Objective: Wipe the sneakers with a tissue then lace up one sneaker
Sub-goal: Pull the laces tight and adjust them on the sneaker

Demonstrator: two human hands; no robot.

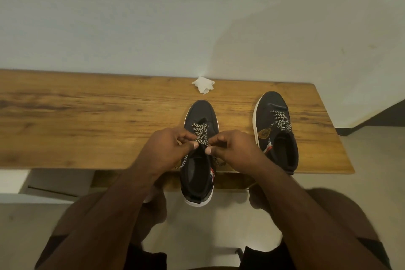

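Two black sneakers with white soles stand on a wooden bench [87,116], toes toward the wall. The left sneaker [200,114] has its heel hanging over the bench's near edge. My left hand [173,147] and my right hand [232,149] meet over its tongue, each pinching a strand of the black-and-white lace [200,131]; loose lace ends trail down both sides. The right sneaker [275,129] stands apart, laced, with a gold badge on its side. A crumpled white tissue [203,84] lies on the bench by the wall, beyond the left sneaker.
A pale wall [197,17] rises directly behind the bench. The bench's right end [341,149] is just past the right sneaker, with light floor beyond. The long left part of the bench is bare wood. My knees are below the near edge.
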